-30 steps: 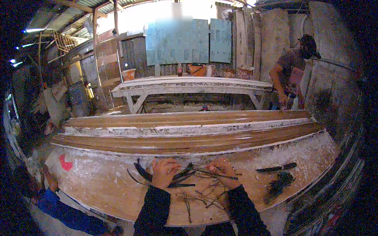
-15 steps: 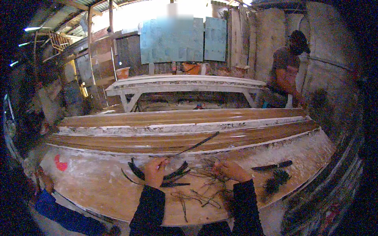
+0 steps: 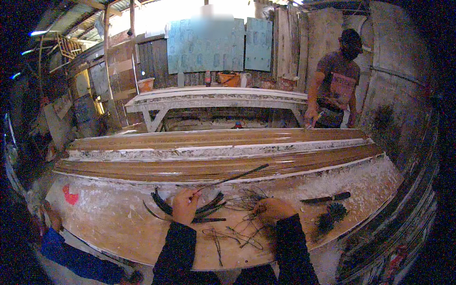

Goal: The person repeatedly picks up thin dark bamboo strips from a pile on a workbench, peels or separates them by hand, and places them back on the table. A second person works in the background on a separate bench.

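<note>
My left hand [image 3: 185,206] is closed, pinching the near end of a long thin dark strip [image 3: 237,175] that slants up to the right. Beneath that hand lie several curved black strips [image 3: 163,204], partly covered by it. My right hand [image 3: 278,209] curls its fingers into a tangle of thin dark strings [image 3: 249,197]; its fingertips are partly hidden. More loose looped strings [image 3: 218,244] rest on the board nearer to me. To the right of my right hand are a dark-handled knife [image 3: 325,198] and a dark spiky bundle [image 3: 334,214].
The wooden board [image 3: 114,223] carries a red patch [image 3: 71,195] at left. Long brown glossy mouldings [image 3: 190,169] lie across its far side. Behind stands a whitish bench [image 3: 213,100]. A co-worker [image 3: 335,85] stands far right; another person's blue sleeve [image 3: 76,256] is at lower left.
The far co-worker has moved left and stands more upright, an arm reaching down to the mouldings' end. My left hand still holds the strip; my right hand has shifted slightly within the strings.
</note>
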Demonstrator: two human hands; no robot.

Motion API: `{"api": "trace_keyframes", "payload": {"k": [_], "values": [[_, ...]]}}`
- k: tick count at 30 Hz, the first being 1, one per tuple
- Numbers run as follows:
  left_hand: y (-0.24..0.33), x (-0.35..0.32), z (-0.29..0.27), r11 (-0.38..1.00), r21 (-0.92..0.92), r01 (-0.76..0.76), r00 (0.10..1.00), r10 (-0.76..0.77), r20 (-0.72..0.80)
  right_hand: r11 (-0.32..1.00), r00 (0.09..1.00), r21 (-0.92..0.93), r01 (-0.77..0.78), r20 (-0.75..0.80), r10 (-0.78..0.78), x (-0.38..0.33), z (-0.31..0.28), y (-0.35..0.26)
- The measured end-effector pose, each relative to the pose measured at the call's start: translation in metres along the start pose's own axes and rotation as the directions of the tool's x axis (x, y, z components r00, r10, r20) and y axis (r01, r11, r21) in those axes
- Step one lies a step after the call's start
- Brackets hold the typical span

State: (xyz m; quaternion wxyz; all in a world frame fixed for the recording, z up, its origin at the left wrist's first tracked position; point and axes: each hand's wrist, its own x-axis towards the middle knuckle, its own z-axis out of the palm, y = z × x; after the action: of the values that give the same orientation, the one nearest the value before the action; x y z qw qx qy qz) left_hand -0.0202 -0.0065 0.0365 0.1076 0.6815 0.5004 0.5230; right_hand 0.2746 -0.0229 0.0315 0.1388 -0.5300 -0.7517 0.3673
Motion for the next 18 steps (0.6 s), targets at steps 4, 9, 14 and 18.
{"api": "trace_keyframes", "payload": {"k": [4,9,14,18], "values": [[-0.003,0.001,0.003,0.999,0.018,-0.039,0.999,0.040,-0.002,0.984,0.995,-0.180,0.016,-0.096,-0.034,0.007,0.003,-0.004],[0.001,0.002,0.006,0.995,-0.013,-0.097,0.995,0.096,-0.030,0.992,0.986,-0.116,0.044,-0.157,-0.062,-0.001,0.001,-0.012],[0.009,0.000,0.001,1.000,0.014,-0.013,0.997,0.012,0.076,0.951,0.980,-0.279,0.134,-0.108,-0.169,0.005,0.009,-0.011],[0.010,-0.001,0.003,0.997,-0.070,-0.026,0.999,0.028,0.034,0.970,0.982,-0.238,0.050,-0.163,-0.091,0.002,0.003,-0.007]]}}
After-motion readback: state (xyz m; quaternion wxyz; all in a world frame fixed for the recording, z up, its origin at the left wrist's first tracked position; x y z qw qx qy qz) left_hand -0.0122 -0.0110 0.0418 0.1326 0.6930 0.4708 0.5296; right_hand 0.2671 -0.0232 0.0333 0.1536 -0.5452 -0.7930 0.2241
